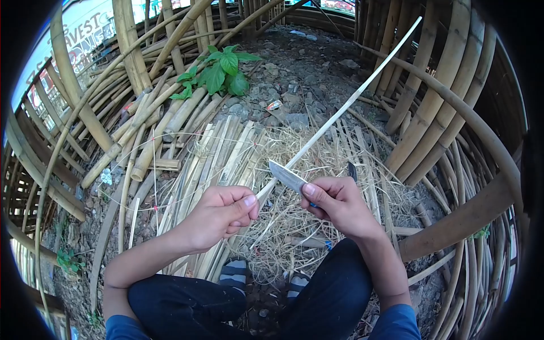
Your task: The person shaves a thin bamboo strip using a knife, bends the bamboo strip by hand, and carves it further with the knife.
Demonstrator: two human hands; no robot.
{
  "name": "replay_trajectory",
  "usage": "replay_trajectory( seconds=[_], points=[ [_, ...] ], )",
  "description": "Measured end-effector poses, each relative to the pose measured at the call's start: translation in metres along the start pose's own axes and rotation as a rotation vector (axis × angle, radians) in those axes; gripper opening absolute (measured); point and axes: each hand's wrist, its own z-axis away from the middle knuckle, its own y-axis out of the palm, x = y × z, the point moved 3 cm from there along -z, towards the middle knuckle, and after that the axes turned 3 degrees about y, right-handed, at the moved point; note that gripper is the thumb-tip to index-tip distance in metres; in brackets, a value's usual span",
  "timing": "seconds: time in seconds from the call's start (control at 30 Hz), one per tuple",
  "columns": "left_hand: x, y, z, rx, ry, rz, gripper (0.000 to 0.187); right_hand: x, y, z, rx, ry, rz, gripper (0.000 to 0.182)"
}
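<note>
A long pale bamboo strip (351, 102) slants from my lap area up to the far right. My left hand (224, 212) is closed round its near end. In my right hand (335, 203) is a knife (287, 177), gripped with the thumb lying along the blade. The blade crosses the strip a short way beyond my left hand and appears to touch it. Most of the knife's handle is hidden by my fingers; a dark curved end shows behind my hand. Thin shavings (277, 232) lie on the ground under both hands.
Split bamboo slats (226, 153) lie ahead to the left, beside thicker bamboo poles (150, 150). Upright bamboo poles (436, 107) and a bent pole (476, 119) stand close on the right. A green leafy plant (221, 73) grows beyond the slats. My feet are below the shavings.
</note>
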Motion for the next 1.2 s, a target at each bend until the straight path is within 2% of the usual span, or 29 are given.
replay_trajectory(
  seconds=[0.17, 0.4, 0.8, 1.03, 1.2],
  points=[
    [0.003, 0.005, -0.005, 0.002, 0.007, -0.052, 0.026, -0.002, 0.022, -0.004, 0.164, -0.022, 0.05, 0.034],
    [0.007, 0.009, -0.008, 0.009, 0.003, -0.088, 0.027, 0.0, 0.023, -0.005, 0.183, 0.017, 0.033, 0.034],
    [0.007, -0.005, 0.005, 0.023, -0.005, -0.081, 0.027, -0.007, -0.007, -0.004, 0.024, 0.019, 0.003, 0.033],
    [0.013, -0.014, 0.012, 0.013, -0.02, -0.097, 0.027, -0.011, -0.015, -0.004, 0.023, 0.023, 0.052, 0.033],
    [0.024, -0.027, 0.02, 0.0, -0.065, -0.046, 0.027, -0.014, -0.049, -0.005, -0.262, 0.032, -0.094, 0.032]
  ],
)
